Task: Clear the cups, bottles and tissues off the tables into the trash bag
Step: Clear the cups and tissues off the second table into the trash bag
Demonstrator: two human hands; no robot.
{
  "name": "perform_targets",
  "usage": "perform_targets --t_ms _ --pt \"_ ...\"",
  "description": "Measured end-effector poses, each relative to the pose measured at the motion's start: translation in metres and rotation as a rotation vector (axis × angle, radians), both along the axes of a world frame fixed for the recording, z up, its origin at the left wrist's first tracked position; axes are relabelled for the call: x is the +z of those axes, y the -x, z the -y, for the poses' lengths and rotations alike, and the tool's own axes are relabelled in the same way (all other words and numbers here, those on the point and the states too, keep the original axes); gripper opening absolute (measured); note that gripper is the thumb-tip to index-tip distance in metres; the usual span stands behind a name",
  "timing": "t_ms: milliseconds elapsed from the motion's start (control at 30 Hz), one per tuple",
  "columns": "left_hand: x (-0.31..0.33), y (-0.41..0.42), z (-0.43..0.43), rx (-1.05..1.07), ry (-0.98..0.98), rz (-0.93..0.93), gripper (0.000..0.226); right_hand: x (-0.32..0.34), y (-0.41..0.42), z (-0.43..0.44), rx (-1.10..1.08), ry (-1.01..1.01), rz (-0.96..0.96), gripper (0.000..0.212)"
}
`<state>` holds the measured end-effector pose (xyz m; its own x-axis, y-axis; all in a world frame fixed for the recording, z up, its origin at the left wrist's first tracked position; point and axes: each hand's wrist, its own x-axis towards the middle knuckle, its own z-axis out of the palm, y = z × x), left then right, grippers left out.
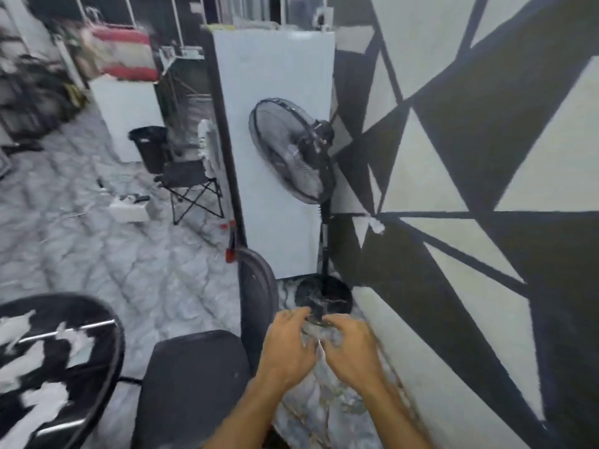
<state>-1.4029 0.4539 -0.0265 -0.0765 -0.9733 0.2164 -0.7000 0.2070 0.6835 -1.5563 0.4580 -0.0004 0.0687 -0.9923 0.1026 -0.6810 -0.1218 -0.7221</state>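
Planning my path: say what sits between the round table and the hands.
Head view: a dark chair fills the gap between table and left hand.

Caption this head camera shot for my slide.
Left hand and right hand grip a crumpled pale bundle between a chair and a patterned wall, near a standing fan.

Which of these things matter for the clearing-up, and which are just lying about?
Job: left hand and right hand, gripping a crumpled pale wad, blurred; table.
Lying about: fan, chair, folding stool, bin.
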Motion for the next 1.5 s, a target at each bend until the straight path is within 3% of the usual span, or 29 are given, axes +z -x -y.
perform_targets --t_ms 133,367,600,667,767,933,1033,1100,1200,1267,1300,1333,1433,1500 --pt "0.012 -0.107 -0.03 0.27 -0.044 -0.047 0.057 0.003 -0.117 0.005 0.216 0.013 0.016 0.036" --pt "0.004 -0.26 -0.103 0.647 -0.122 -0.046 0.047 -0.013 -0.29 -0.014 0.675 -0.094 -0.068 0.04" --pt "-0.014 -0.352 -0.134 0.937 -0.203 -0.084 0.054 -0.026 -0.417 -0.017 0.918 -0.15 -0.094 0.022" --pt "-0.02 -0.376 -0.13 0.974 -0.234 -0.085 0.046 -0.042 -0.446 -0.006 0.972 -0.191 -0.139 0.024" --pt "-0.039 -0.411 -0.119 1.023 -0.325 -0.054 0.042 -0.073 -0.487 0.019 1.032 -0.245 -0.203 0.043" --pt "-0.1 -0.465 -0.095 0.994 -0.575 -0.006 0.067 -0.1 -0.551 0.064 1.05 -0.263 -0.244 0.034" --pt "-0.129 -0.479 -0.077 0.938 -0.719 0.05 0.084 -0.125 -0.583 0.087 1.052 -0.273 -0.354 0.052" --pt "-0.146 -0.482 -0.071 0.907 -0.775 0.079 0.083 -0.148 -0.599 0.098 1.04 -0.262 -0.439 0.065" --pt "-0.17 -0.487 -0.072 0.869 -0.718 0.138 0.044 -0.174 -0.61 0.107 1.024 -0.257 -0.55 0.069" --pt "-0.181 -0.494 -0.079 0.9 -0.648 0.099 0.025 -0.186 -0.611 0.107 1.024 -0.244 -0.544 0.046" --pt "-0.183 -0.498 -0.083 0.93 -0.629 0.073 0.025 -0.19 -0.611 0.105 1.012 -0.244 -0.533 0.036" --pt "-0.181 -0.501 -0.088 0.985 -0.594 0.037 0.025 -0.192 -0.612 0.102 0.986 -0.257 -0.496 0.04" --pt "-0.17 -0.515 -0.107 1.259 -0.296 -0.039 0.022 -0.187 -0.624 0.089 0.92 -0.284 -0.302 0.037" --pt "-0.163 -0.536 -0.122 1.391 -0.186 -0.044 0.032 -0.18 -0.639 0.078 0.89 -0.214 -0.182 0.027"
